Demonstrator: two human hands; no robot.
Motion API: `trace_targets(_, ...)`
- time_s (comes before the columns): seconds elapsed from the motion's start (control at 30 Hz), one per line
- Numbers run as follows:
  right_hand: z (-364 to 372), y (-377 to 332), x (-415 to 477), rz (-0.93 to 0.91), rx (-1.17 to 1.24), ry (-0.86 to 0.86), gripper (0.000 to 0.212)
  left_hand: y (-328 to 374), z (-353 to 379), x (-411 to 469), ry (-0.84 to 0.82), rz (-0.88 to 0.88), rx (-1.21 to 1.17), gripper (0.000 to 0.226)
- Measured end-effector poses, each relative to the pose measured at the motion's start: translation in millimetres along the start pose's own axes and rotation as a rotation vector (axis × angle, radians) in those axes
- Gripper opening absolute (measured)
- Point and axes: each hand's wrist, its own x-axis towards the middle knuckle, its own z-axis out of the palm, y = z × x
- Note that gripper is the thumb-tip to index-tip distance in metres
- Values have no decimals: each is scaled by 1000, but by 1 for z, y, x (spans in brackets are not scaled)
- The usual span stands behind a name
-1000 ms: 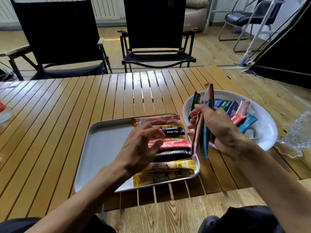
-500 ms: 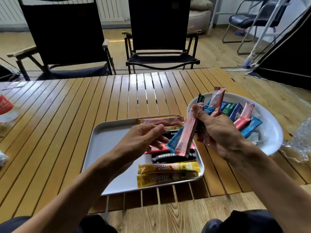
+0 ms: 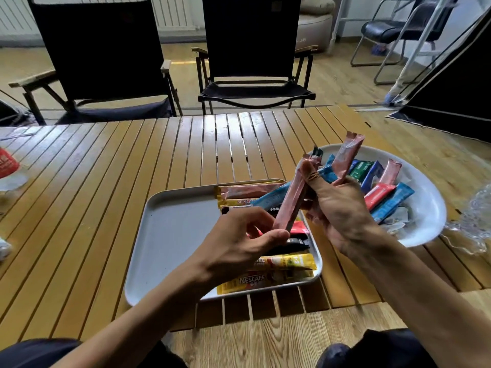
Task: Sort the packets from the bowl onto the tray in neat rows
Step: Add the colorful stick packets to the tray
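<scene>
Head view: right hand (image 3: pixel 342 208) clutches several packets (image 3: pixel 345 158); left hand (image 3: pixel 239 243) pinches pink packet (image 3: pixel 291 201) lower end.

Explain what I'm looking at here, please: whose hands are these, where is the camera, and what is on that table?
There is no machine: a person works with bare hands, and one wide-angle camera on their head looks down at them. The right hand grips a bunch of stick packets, including a pink packet and a blue packet. The left hand pinches the pink packet's lower end. On the slatted wooden table lies a white tray with packets already in a row along its right side. Beside it stands a white bowl with more packets waiting.
</scene>
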Motion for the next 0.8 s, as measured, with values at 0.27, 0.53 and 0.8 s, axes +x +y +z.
trace_targets(0.27,-21,-25,12,120,25,144,28,-13,-35,-2,326,153,239,13)
trace_targets(0.53,-25,-26,5,213,-197,-255,55,-16,-43,-1,406,453,606,14)
trace_targets(0.8,-27,-18,6,245,-289,-264,25,-15,-44,-2,405,504,652,18)
